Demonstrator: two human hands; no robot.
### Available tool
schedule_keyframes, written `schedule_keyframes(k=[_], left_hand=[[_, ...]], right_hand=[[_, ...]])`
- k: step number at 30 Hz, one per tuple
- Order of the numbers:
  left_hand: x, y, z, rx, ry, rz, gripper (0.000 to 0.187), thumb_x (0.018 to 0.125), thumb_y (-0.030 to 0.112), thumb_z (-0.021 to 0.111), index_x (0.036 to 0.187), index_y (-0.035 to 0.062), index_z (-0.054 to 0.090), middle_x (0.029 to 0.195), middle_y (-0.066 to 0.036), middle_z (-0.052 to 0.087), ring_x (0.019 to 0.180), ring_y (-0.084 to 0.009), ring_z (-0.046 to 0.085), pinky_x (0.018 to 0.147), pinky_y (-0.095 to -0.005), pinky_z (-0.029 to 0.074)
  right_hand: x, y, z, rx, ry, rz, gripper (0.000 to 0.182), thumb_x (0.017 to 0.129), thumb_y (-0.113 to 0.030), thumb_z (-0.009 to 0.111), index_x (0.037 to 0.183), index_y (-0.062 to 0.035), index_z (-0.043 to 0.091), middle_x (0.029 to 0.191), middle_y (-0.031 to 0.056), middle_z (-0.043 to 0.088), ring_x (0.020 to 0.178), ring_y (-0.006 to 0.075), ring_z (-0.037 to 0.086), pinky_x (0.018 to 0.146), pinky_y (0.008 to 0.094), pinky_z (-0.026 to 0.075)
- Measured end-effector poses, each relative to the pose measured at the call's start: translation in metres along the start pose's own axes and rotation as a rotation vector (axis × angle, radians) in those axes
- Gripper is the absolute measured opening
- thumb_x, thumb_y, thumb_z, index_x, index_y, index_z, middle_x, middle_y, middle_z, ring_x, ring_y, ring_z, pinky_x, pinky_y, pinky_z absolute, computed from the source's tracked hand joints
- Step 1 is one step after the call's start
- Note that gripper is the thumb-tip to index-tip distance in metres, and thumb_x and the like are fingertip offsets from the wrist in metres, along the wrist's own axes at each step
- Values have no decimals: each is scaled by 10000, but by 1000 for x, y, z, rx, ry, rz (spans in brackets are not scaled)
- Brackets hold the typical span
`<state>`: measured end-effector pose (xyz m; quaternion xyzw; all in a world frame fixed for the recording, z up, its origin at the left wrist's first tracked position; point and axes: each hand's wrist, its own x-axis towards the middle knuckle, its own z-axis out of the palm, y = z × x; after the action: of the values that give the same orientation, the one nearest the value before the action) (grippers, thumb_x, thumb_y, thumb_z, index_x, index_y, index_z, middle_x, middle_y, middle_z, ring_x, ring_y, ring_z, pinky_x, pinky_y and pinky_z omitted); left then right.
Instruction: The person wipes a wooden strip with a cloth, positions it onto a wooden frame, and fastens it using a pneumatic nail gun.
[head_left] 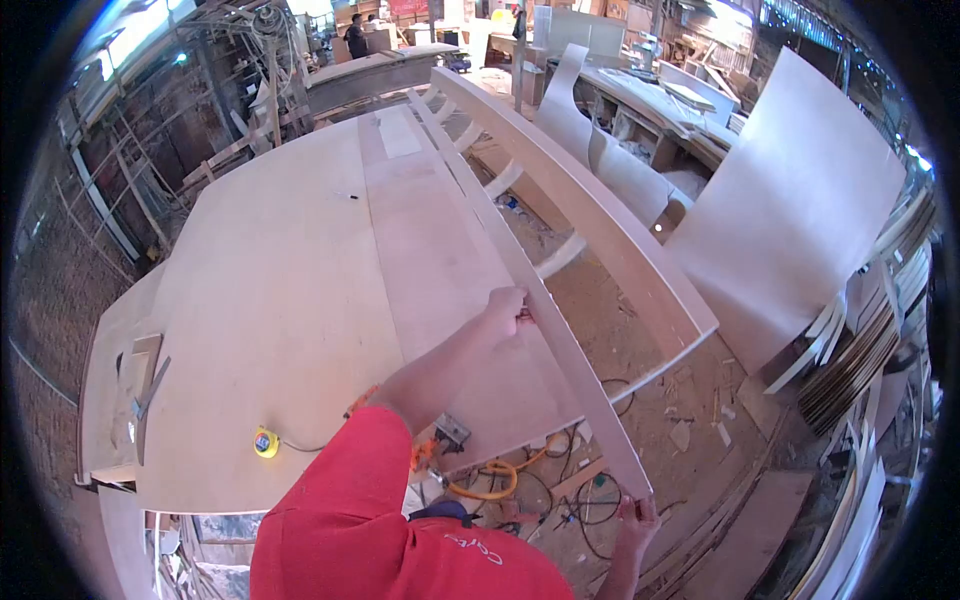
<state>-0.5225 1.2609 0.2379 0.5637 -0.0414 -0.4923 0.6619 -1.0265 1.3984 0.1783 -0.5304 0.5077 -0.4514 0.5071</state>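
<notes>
As the wooden strip (560,340) points forward along the panel's (290,260) right edge, left hand (508,304) grips midway, right hand (637,517) its near end.

Tape measure (266,442) left of strip (585,400)

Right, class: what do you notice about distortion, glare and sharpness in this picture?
Head view: black corners and curved edges suggest a very wide lens; in the head view, the light at top right is blown out and the large bent sheet has a soft sheen; the held strip reads clearly there, while far-off details look softer.
</notes>
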Motion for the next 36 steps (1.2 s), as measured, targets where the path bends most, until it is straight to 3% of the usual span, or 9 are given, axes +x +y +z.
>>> schedule_keyframes(k=[2,5,7,15,19,23,25,28,36], left_hand=[[13,8,-2,-9,17,-14,289,1043,242,565,1163,-19,600,1053,-175,703,865,-327,729,789,-502,626],[34,18,-8,-3,40,-13,269,1028,219,565,1137,-22,613,1010,-171,714,852,-327,733,773,-510,625],[44,25,-11,16,47,-3,254,1020,204,565,1117,-23,623,987,-169,715,847,-322,732,763,-512,624],[98,63,-9,28,164,33,204,986,172,599,1043,-15,656,904,-158,707,715,-306,719,621,-473,622],[163,72,-17,-140,41,33,176,975,137,596,1058,-5,656,933,-155,699,756,-305,715,674,-497,639],[217,91,-22,-10,-92,40,169,996,115,550,1079,29,670,980,-156,676,885,-305,684,786,-513,625],[226,100,-18,-74,-81,-55,188,1010,119,528,1116,33,658,1040,-188,664,977,-332,664,916,-499,596],[246,105,-14,-23,-137,22,255,1052,175,519,1258,35,574,1223,-161,598,1168,-338,587,1006,-536,542],[249,92,33,16,-111,-26,278,1087,198,508,1302,23,527,1254,-164,592,1179,-331,597,1096,-524,493]], right_hand=[[9,1,10,-58,-33,40,234,885,43,721,1119,28,726,941,-6,645,868,104,597,784,277,482],[17,-8,39,10,-23,127,192,885,41,715,1075,14,725,893,-13,621,790,88,567,692,268,470],[21,-7,56,11,-11,77,61,967,-84,692,970,-24,705,758,-27,575,661,66,490,591,256,379],[59,-30,112,-111,-10,75,95,954,-101,707,919,-27,659,791,-12,551,680,81,479,598,281,365],[82,-50,143,-168,-35,97,107,937,-96,726,920,-9,664,806,-3,540,711,97,478,643,292,393],[109,-61,165,-309,-42,-10,115,947,-87,715,951,20,672,852,20,590,784,121,546,688,296,470],[127,-50,171,-77,14,57,145,939,-102,740,990,30,705,870,20,603,812,109,564,685,296,458],[152,-61,172,-128,70,36,136,934,-114,757,973,13,726,848,-1,601,760,87,542,658,284,441],[193,-57,149,-89,243,60,181,879,-138,839,969,2,768,780,-20,613,692,65,529,628,255,434]])
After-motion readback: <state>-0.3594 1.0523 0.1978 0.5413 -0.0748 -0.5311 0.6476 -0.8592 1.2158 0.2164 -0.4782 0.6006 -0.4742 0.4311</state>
